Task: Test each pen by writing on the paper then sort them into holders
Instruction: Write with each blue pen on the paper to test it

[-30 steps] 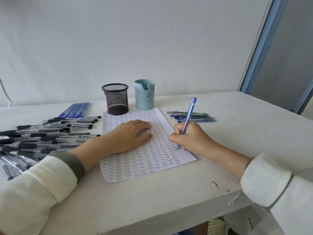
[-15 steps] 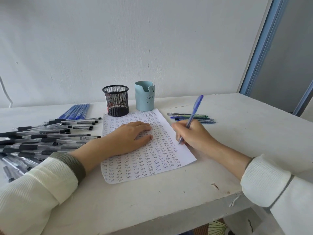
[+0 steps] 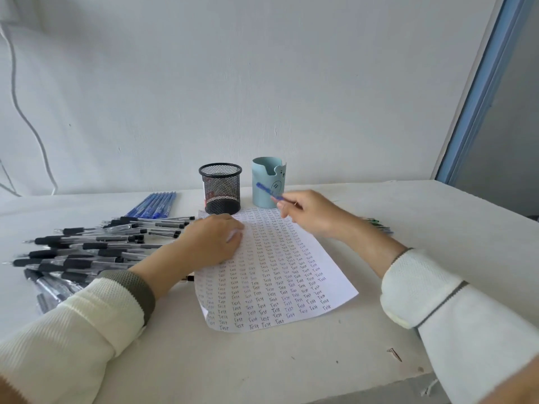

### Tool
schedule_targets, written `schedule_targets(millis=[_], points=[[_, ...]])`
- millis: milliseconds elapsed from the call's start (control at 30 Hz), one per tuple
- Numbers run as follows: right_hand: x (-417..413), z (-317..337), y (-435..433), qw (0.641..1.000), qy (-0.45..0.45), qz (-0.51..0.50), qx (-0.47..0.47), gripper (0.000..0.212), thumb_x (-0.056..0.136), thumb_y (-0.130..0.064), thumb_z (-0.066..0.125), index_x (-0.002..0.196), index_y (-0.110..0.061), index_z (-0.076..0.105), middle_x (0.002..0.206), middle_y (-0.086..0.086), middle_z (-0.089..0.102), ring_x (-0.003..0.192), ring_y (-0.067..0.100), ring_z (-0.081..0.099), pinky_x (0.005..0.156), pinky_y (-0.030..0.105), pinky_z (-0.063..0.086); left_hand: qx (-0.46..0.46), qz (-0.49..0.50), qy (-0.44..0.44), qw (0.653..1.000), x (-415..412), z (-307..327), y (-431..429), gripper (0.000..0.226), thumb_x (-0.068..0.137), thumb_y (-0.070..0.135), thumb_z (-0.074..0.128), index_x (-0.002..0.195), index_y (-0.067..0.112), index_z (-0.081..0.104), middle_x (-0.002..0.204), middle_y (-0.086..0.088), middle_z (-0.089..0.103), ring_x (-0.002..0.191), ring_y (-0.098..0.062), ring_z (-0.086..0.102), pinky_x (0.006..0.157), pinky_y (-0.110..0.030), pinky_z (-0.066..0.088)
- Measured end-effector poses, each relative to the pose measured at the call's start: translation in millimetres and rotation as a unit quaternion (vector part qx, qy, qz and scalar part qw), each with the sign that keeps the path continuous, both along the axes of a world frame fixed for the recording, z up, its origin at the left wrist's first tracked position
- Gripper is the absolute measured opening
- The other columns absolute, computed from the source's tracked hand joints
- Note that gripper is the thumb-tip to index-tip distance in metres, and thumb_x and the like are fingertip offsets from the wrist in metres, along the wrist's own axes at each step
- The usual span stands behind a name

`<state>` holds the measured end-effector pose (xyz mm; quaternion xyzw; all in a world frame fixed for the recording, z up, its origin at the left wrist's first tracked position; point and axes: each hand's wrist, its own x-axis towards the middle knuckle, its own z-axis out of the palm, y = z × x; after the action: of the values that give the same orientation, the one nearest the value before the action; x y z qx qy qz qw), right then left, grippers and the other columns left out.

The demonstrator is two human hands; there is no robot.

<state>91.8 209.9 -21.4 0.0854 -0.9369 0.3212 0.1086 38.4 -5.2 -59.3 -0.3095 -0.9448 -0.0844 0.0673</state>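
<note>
Pen off paper now, aloft before blue holder in pinch of right hand; left hand flat on paper.

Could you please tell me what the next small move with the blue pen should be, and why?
Probably raise the blue pen over the rim of the light blue holder and drop it in. The right hand pinches it clear of the paper, its far end in front of that holder, so the writing test looks done.
</note>
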Motion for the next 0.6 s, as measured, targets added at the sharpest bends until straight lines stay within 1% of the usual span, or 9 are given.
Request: schedule_targets(millis=[33, 67, 100, 167, 233, 333, 433, 500, 600], points=[[-1.8, -6.2, -2.6, 1.0, -0.014, 0.01, 0.014, 0.02, 0.103, -0.02, 0.046, 0.103, -0.017, 0.065, 0.078, -0.008, 0.063, 0.072, 0.024, 0.054, 0.068, 0.035, 0.044, 0.001, 0.012, -0.002, 1.0, -3.2, 0.6, -2.6, 0.039, 0.102, 0.036, 0.037, 0.137, 0.028, 0.054, 0.14, 0.009, 0.052, 0.125, -0.016, 0.05, 0.105, -0.038, 0.042], [-0.9, -11.9, -5.7, 1.0, -0.02, 0.017, 0.017, 0.022, 0.103, -0.02, 0.046, 0.118, -0.02, 0.063, 0.082, -0.01, 0.067, 0.074, 0.027, 0.058, 0.07, 0.037, 0.048, 0.005, 0.024, -0.006, 1.0, -6.0, 0.9, -5.1, 0.039, 0.102, 0.035, 0.039, 0.136, 0.028, 0.055, 0.139, 0.008, 0.053, 0.125, -0.016, 0.05, 0.104, -0.037, 0.043], [0.5, -18.0, -7.7, 1.0, -0.016, 0.021, 0.017, 0.027, 0.103, -0.02, 0.048, 0.127, -0.023, 0.059, 0.091, -0.01, 0.071, 0.08, 0.028, 0.064, 0.075, 0.039, 0.051, 0.013, 0.032, -0.01, 0.999, -8.0, 1.3, -6.6, 0.038, 0.101, 0.034, 0.04, 0.135, 0.027, 0.056, 0.138, 0.008, 0.053, 0.124, -0.016, 0.051, 0.104, -0.037, 0.043], [2.8, -26.1, -10.0, 0.999, 0.004, 0.027, 0.032, 0.027, 0.101, -0.017, 0.052, 0.127, -0.022, 0.061, 0.109, -0.005, 0.071, 0.099, 0.025, 0.068, 0.086, 0.037, 0.052, 0.029, 0.043, -0.016, 0.999, -10.1, 1.9, -8.7, 0.037, 0.1, 0.034, 0.042, 0.133, 0.026, 0.058, 0.136, 0.006, 0.056, 0.122, -0.017, 0.053, 0.103, -0.038, 0.044], [2.3, -29.1, -9.5, 0.999, 0.014, 0.027, 0.035, 0.026, 0.099, -0.012, 0.055, 0.123, -0.018, 0.065, 0.118, -0.002, 0.069, 0.111, 0.014, 0.064, 0.094, 0.024, 0.047, 0.033, 0.048, -0.019, 0.998, -10.5, 2.4, -8.8, 0.037, 0.1, 0.034, 0.043, 0.132, 0.025, 0.058, 0.136, 0.005, 0.056, 0.121, -0.017, 0.053, 0.102, -0.038, 0.045], [1.8, -29.4, -7.1, 1.0, 0.005, 0.02, 0.018, 0.026, 0.094, -0.01, 0.063, 0.119, -0.017, 0.069, 0.117, -0.002, 0.07, 0.109, 0.008, 0.063, 0.098, 0.022, 0.047, 0.028, 0.05, -0.012, 0.998, -10.5, 1.4, -7.8, 0.038, 0.1, 0.035, 0.042, 0.133, 0.026, 0.057, 0.137, 0.006, 0.055, 0.123, -0.016, 0.052, 0.102, -0.038, 0.045], [2.1, -29.2, -6.3, 1.0, 0.011, 0.018, 0.02, 0.026, 0.089, -0.011, 0.071, 0.114, -0.018, 0.072, 0.112, -0.003, 0.072, 0.101, 0.004, 0.065, 0.091, 0.012, 0.046, 0.026, 0.051, -0.007, 0.998, -11.0, 0.5, -7.9, 0.038, 0.1, 0.036, 0.041, 0.133, 0.027, 0.057, 0.138, 0.007, 0.054, 0.124, -0.015, 0.051, 0.102, -0.038, 0.045], [2.8, -28.7, -6.7, 0.999, 0.026, 0.017, 0.034, 0.026, 0.089, -0.013, 0.072, 0.114, -0.018, 0.073, 0.112, -0.004, 0.073, 0.102, 0.005, 0.065, 0.095, 0.018, 0.048, 0.024, 0.05, -0.005, 0.998, -11.2, 0.5, -7.7, 0.038, 0.1, 0.037, 0.041, 0.134, 0.027, 0.057, 0.138, 0.007, 0.054, 0.124, -0.015, 0.051, 0.102, -0.038, 0.045], [2.4, -30.2, -7.0, 0.997, 0.013, 0.027, 0.065, 0.03, 0.094, -0.017, 0.066, 0.123, -0.018, 0.068, 0.128, -0.005, 0.066, 0.12, 0.007, 0.058, 0.108, 0.028, 0.041, 0.022, 0.047, 0.0, 0.999, -11.1, 0.8, -7.0, 0.039, 0.101, 0.037, 0.041, 0.134, 0.027, 0.056, 0.139, 0.007, 0.054, 0.124, -0.015, 0.051, 0.101, -0.037, 0.045]])
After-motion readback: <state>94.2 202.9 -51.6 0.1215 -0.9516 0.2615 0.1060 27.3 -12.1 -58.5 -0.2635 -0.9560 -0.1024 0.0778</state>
